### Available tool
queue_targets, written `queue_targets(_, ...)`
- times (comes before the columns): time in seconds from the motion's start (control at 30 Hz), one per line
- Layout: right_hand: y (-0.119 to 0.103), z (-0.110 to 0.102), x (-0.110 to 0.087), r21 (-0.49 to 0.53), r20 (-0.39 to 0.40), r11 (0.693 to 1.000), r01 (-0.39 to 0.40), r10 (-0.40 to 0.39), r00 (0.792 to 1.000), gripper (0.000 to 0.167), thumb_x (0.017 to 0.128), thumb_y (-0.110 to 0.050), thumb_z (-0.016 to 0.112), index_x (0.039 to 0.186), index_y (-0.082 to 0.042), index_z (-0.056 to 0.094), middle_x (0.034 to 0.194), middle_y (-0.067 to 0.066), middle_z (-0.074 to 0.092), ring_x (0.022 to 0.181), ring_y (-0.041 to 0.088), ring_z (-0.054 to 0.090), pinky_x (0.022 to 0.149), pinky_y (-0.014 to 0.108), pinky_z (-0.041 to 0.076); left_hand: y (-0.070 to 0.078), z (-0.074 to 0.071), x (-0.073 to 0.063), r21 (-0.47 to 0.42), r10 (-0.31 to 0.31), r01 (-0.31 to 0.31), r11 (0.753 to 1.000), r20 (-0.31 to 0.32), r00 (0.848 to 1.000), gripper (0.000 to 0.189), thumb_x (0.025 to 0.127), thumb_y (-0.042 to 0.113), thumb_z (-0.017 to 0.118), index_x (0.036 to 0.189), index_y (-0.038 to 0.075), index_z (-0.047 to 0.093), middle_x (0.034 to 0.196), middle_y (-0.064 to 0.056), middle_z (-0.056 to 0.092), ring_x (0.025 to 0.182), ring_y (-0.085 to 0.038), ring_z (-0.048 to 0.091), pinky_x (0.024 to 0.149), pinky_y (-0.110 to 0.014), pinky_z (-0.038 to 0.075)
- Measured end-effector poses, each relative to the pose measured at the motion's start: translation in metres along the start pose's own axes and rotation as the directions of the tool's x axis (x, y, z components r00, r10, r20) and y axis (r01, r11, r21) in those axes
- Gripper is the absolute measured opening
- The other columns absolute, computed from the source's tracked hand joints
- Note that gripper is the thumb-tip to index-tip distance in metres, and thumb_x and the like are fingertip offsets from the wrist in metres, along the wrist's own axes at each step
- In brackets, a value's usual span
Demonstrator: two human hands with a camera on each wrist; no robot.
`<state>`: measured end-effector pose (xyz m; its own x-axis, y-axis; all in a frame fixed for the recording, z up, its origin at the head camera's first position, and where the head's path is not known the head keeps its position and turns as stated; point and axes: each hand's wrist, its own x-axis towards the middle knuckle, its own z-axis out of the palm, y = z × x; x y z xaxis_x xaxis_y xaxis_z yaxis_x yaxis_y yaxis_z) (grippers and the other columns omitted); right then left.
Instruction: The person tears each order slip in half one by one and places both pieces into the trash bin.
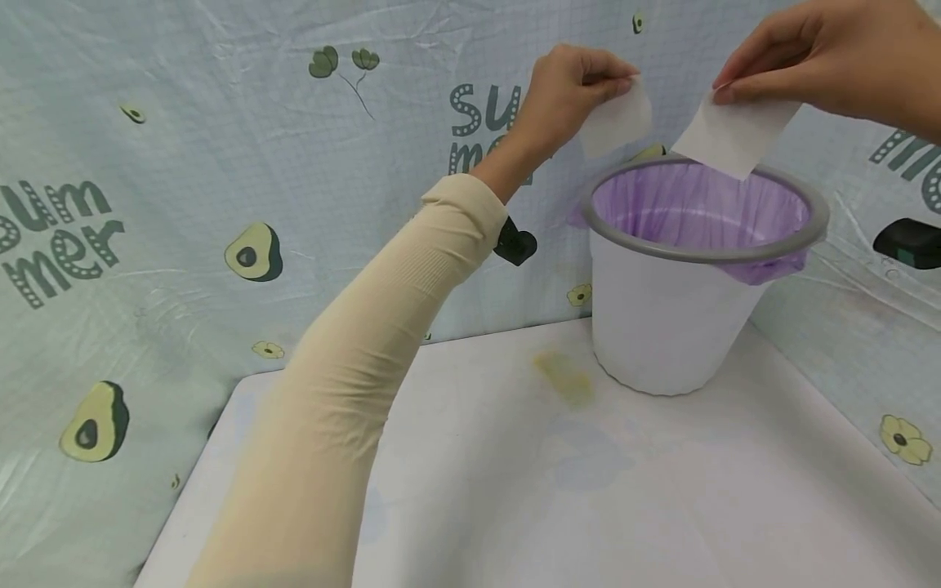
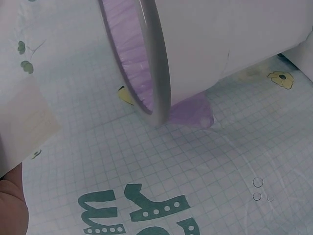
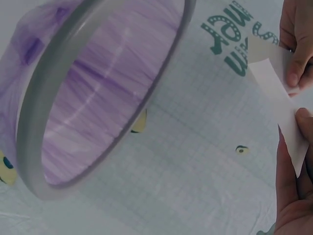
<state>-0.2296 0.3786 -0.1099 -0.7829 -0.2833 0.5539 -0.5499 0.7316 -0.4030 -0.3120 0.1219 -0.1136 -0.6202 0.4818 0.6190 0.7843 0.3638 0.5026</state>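
Observation:
My left hand point(image 1: 569, 94) pinches a piece of white paper point(image 1: 617, 122) between thumb and fingertips, to the left of and above the bin's rim. Over the bin's opening, my right hand point(image 1: 838, 69) pinches a second white paper piece point(image 1: 738, 135), which hangs down in front of the far rim. Below both stands a white trash bin point(image 1: 662, 318) with a grey rim and a purple liner bag point(image 1: 691, 208) inside. In the right wrist view both hands show at the right edge, the left hand's thumb point(image 3: 296, 71) pressing its paper. The left wrist view shows only part of the left hand.
The bin stands at the back right of a white table point(image 1: 529, 490) with a faint yellow mark. Light-blue cloth point(image 1: 184, 180) with avocado prints hangs behind and at the sides. A dark object point(image 1: 910, 243) lies at the right edge.

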Motion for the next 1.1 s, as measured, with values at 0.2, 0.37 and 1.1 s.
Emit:
queue_targets(0.2,0.012,-0.005,0.009,0.034,0.022,0.999,0.019,-0.019,1.000,0.016,0.094,-0.001,0.071,0.096,-0.016,0.077,0.085,-0.026,0.070,0.065,-0.003,0.061,0.058,0.005,0.047,0.001,0.002,0.000,-0.008,-0.022,0.022,1.000,0.025,0.999,0.020,0.095,0.015,0.071,0.112,0.006,0.078,0.112,-0.001,0.076,0.099,-0.005,0.067,0.084,-0.014,0.049)
queue_targets(0.37,0.020,-0.008,0.012,-0.009,0.034,0.999,0.031,-0.031,0.999,0.017,0.094,0.001,0.070,0.095,-0.015,0.076,0.085,-0.027,0.068,0.066,-0.003,0.061,0.060,0.004,0.047,0.002,0.006,0.000,0.024,-0.048,0.047,0.999,0.062,0.997,0.021,0.096,0.016,0.071,0.113,0.008,0.078,0.115,-0.001,0.075,0.100,-0.006,0.067,0.084,-0.014,0.049)
queue_targets(1.1,0.014,-0.003,0.058,-0.229,0.238,0.957,0.177,-0.122,0.964,0.013,0.096,0.002,0.068,0.103,0.011,0.072,0.078,-0.033,0.058,0.063,-0.004,0.059,0.056,0.009,0.046,0.013,0.020,0.019,0.251,-0.145,0.103,0.962,0.157,0.977,0.019,0.098,0.019,0.071,0.114,0.013,0.079,0.110,0.003,0.076,0.095,-0.006,0.063,0.081,-0.015,0.046)
